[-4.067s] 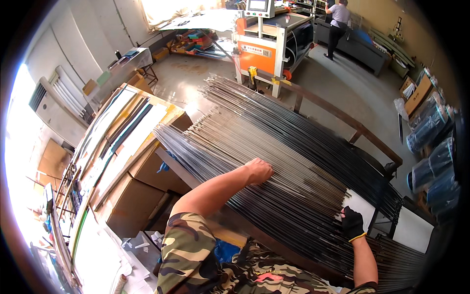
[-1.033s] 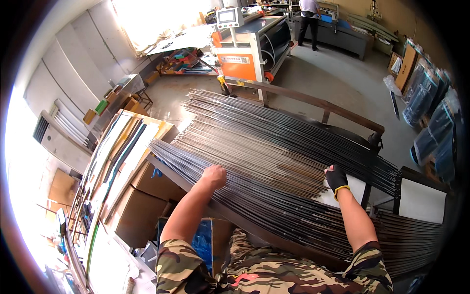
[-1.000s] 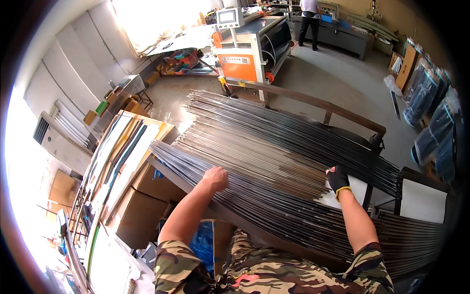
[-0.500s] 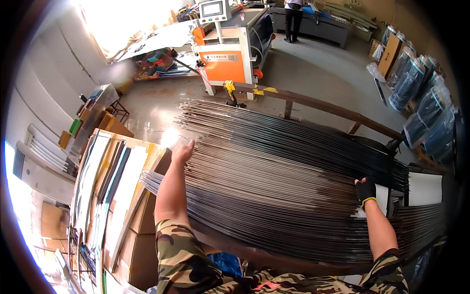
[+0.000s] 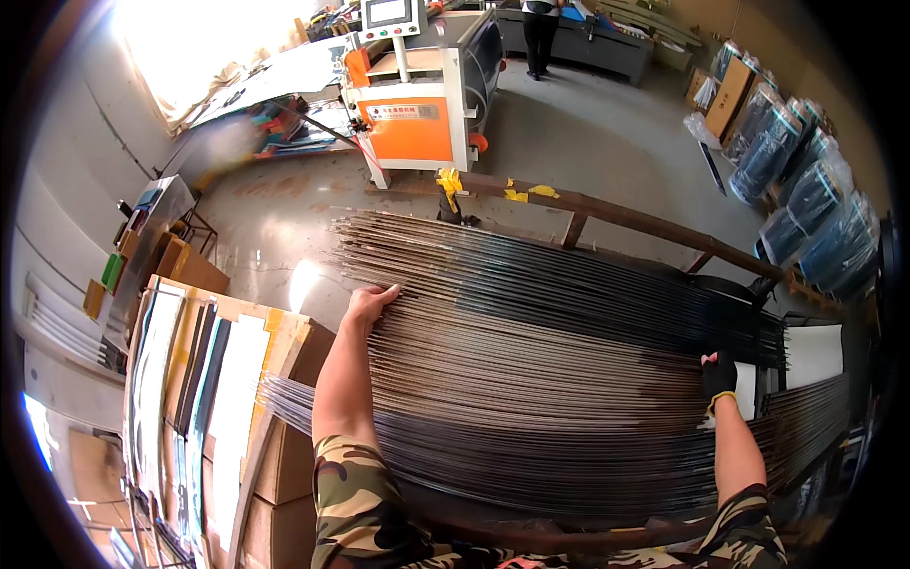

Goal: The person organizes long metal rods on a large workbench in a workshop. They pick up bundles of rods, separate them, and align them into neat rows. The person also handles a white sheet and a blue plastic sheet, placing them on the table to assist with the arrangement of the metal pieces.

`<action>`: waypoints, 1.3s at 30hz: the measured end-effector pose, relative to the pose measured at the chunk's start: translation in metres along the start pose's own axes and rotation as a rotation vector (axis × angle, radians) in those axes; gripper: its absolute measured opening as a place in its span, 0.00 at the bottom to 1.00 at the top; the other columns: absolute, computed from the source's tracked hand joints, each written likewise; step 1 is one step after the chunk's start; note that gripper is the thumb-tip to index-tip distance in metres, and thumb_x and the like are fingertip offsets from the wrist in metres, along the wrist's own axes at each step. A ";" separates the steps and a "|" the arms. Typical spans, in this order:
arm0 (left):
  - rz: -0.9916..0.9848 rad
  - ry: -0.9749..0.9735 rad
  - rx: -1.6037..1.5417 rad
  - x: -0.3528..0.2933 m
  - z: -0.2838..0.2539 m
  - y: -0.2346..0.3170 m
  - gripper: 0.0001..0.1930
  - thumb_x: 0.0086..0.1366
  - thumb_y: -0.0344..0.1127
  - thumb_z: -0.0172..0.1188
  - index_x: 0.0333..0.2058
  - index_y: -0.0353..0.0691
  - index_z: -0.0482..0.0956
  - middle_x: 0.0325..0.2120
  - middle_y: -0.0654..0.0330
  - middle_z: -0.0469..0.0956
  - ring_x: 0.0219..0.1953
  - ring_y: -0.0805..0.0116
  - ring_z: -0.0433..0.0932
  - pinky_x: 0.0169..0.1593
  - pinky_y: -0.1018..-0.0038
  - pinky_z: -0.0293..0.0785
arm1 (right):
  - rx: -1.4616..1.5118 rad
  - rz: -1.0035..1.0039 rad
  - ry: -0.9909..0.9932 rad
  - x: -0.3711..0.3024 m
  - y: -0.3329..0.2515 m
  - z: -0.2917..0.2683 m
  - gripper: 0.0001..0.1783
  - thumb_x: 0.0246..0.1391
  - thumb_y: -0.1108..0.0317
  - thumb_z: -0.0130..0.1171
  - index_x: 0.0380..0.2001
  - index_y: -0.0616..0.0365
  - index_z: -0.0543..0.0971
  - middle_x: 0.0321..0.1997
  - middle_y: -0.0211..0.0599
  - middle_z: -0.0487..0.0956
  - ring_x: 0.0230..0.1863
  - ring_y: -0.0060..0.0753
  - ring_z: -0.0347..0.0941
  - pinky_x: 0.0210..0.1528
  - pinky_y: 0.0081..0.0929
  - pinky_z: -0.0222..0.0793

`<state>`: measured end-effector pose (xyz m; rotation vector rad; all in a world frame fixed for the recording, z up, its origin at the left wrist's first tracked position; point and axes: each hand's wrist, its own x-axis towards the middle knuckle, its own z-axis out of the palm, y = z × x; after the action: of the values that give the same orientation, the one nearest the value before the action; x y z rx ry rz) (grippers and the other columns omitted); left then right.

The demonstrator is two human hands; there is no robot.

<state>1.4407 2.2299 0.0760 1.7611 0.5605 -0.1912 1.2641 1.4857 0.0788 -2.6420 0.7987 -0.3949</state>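
Note:
Long thin rods (image 5: 531, 346) lie side by side in a wide spread in front of me, dark along the far and near bands and paler brown in the middle. At the left end of the middle band, my bare left hand (image 5: 373, 305) is closed, its fingertips pinching over the rods. My right hand (image 5: 720, 376), in a black fingerless glove with a yellow cuff, closes at the right end of the same band, thumb and finger together. How many rods each hand holds is hidden.
A brown rail (image 5: 626, 206) with yellow tape runs behind the rods. Beyond it stands an orange and white machine (image 5: 408, 130). Cardboard boxes (image 5: 284, 460) bearing strips are at left, wrapped rolls (image 5: 766, 152) at right. A person (image 5: 540, 38) stands far back.
The view has shifted, with the background sliding left. My left hand has moved right, further over the rod ends, and my right hand slightly right. Both stay closed.

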 end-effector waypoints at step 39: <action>0.266 -0.692 1.613 -0.086 -0.016 0.063 0.60 0.22 0.62 0.81 0.55 0.35 0.68 0.54 0.49 0.72 0.65 0.53 0.62 0.66 0.62 0.59 | -0.227 -0.718 -0.307 -0.031 -0.081 -0.039 0.18 0.44 0.77 0.60 0.42 0.58 0.75 0.45 0.50 0.75 0.48 0.55 0.72 0.52 0.44 0.68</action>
<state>1.3923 2.2114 0.1708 2.9836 -0.5772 -1.2616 1.2635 1.5569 0.1417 -3.0277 -0.2358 -0.0584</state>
